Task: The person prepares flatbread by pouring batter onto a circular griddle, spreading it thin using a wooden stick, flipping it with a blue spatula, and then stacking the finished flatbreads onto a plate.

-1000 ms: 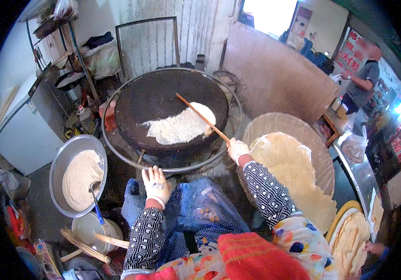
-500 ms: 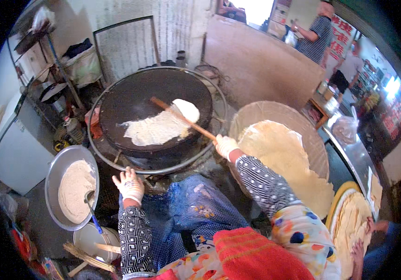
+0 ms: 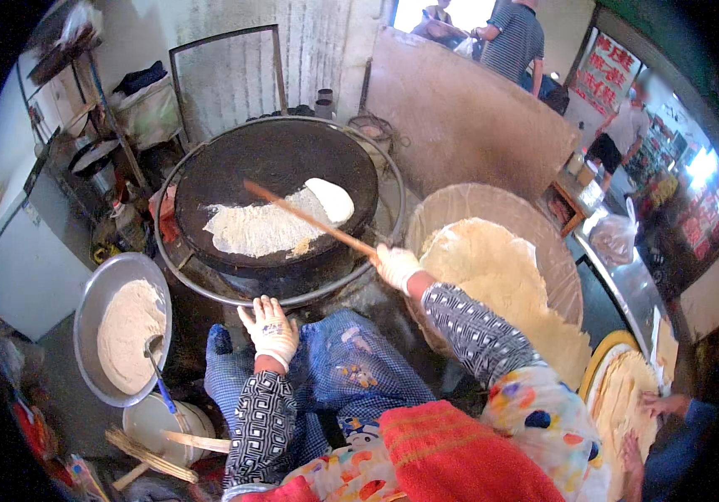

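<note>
Wooden stick gripped in our right hand, tip farther left over griddle than before, left hand splayed

Straight beyond the left hand I see a pale, streaky wall, a dark rectangular frame standing before it. Well to that hand's left sits a whitish cabinet by the dark floor. Past the right hand, a brown partition rises below a glaring opening; farther right, a harsh white light shines.
</note>
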Tool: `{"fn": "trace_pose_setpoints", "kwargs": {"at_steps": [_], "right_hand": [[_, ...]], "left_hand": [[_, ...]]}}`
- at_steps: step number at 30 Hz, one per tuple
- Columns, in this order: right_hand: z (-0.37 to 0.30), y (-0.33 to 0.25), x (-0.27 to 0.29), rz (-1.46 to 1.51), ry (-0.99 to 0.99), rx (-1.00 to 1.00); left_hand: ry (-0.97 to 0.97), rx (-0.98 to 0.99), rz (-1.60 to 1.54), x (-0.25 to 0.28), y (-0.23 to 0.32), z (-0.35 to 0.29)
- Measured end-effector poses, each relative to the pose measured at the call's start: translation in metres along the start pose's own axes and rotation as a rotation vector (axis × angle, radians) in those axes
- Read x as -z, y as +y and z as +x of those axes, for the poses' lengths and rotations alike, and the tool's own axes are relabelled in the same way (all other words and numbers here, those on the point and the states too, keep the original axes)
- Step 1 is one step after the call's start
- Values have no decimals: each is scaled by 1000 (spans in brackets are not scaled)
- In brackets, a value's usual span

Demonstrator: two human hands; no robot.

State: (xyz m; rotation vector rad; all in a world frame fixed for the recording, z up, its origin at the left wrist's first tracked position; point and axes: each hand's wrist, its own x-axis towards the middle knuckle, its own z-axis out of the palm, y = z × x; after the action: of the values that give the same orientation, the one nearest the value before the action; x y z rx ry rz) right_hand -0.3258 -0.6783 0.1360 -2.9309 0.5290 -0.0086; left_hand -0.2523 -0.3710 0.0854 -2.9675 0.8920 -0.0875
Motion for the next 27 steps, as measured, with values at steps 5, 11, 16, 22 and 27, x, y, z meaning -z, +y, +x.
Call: {"fn": "trace_pose_setpoints", "kwargs": {"at_steps": [5,11,16,22,27], "right_hand": [[25,29,-8,-81,81,-233],[36,42,-13,-121,147,-208],[14,11,-19,-95,29,-8],[31,40,-6,-117,119,-172],[25,44,-26,-149,122,-183]], "left_hand": [[-2,-31,-4,8,-15,5],[138,6,67,1,-34,18],[46,108,-8,-2,-55,17],[34,204,-14,11,-73,21],[158,-36,-185,32,-22,14]]}}
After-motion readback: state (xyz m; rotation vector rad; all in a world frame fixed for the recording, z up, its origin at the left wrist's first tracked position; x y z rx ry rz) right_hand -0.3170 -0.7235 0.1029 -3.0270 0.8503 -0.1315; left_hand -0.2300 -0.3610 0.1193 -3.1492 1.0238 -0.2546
